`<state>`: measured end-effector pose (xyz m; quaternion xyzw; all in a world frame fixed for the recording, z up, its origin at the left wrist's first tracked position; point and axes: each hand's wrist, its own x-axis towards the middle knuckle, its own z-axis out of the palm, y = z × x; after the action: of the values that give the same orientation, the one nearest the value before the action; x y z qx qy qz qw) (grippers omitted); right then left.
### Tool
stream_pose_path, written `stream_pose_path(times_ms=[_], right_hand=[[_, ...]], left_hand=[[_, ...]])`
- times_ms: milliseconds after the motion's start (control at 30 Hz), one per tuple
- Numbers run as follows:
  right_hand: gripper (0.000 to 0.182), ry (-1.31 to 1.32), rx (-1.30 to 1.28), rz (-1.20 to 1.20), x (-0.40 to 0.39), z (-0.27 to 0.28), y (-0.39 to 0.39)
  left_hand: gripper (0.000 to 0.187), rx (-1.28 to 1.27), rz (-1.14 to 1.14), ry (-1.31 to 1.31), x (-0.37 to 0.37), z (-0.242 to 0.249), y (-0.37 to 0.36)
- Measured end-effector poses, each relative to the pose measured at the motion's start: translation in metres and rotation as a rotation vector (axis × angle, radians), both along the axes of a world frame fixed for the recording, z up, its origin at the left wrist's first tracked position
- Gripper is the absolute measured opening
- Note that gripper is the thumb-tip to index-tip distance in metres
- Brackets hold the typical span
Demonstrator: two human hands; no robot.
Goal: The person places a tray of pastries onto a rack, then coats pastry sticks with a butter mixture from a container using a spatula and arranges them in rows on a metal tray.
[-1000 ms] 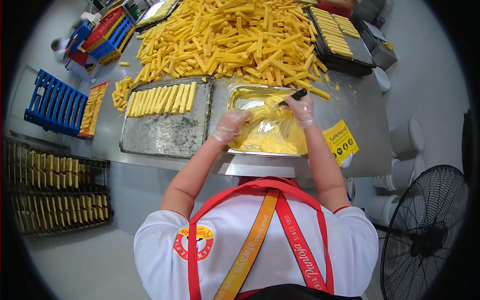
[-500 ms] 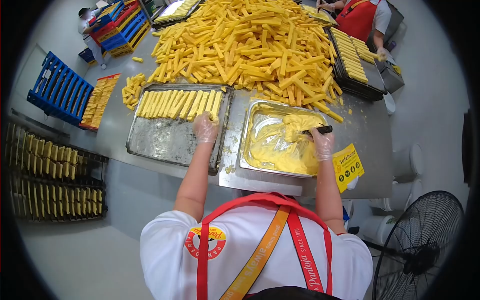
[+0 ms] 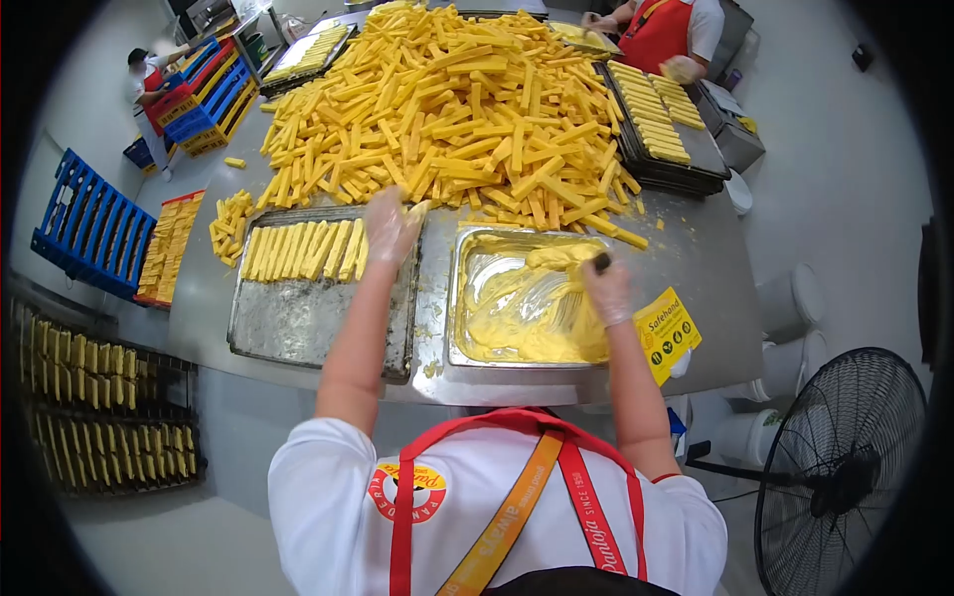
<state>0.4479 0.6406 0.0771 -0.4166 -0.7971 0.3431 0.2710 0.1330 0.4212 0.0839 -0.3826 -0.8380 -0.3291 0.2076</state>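
My gloved left hand [image 3: 393, 228] is over the upper right corner of a dark baking tray [image 3: 318, 323], by the edge of a big pile of yellow bread sticks [image 3: 477, 109]. It is smeared by motion, and a pale yellow bit shows at its fingertips. Coated sticks [image 3: 303, 250] lie side by side along the tray's far edge; my hand hides the right end of that row. My gloved right hand [image 3: 608, 290] grips the black handle of a spreading tool [image 3: 602, 262] over a steel pan [image 3: 455, 328] smeared with yellow cream [image 3: 517, 338]. The tool's working end is hidden.
A yellow Safehand packet [image 3: 668, 333] lies right of the pan. Loaded trays [image 3: 656, 114] stand at the far right near a co-worker in a red apron [image 3: 656, 40]. Colored crates [image 3: 209, 94], a tray rack [image 3: 104, 397] and a black fan [image 3: 840, 462] surround the table.
My left hand has moved up from the row's right end toward the pile. My right hand has turned the tool so its handle points up. The whole view has shifted slightly.
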Motion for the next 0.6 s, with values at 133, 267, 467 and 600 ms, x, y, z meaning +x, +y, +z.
stream_pose_path(times_ms=[133,267,467,600], right_hand=[[0.016,0.051,-0.053,0.597,-0.008,0.018,-0.056],[0.020,0.087,-0.321,0.187,-0.009,0.008,-0.020],[0.021,0.059,0.137,0.576,0.014,0.016,-0.037],[0.021,-0.137,-0.246,0.462,0.012,0.036,-0.014]], left_hand=[[0.058,-0.225,0.038,-0.497,-0.079,-0.082,0.098],[0.022,0.324,0.123,-1.051,-0.105,-0.122,0.144],[0.009,0.695,-0.193,-1.064,-0.087,-0.093,0.112],[0.013,1.026,-0.112,-1.052,-0.031,-0.027,0.072]])
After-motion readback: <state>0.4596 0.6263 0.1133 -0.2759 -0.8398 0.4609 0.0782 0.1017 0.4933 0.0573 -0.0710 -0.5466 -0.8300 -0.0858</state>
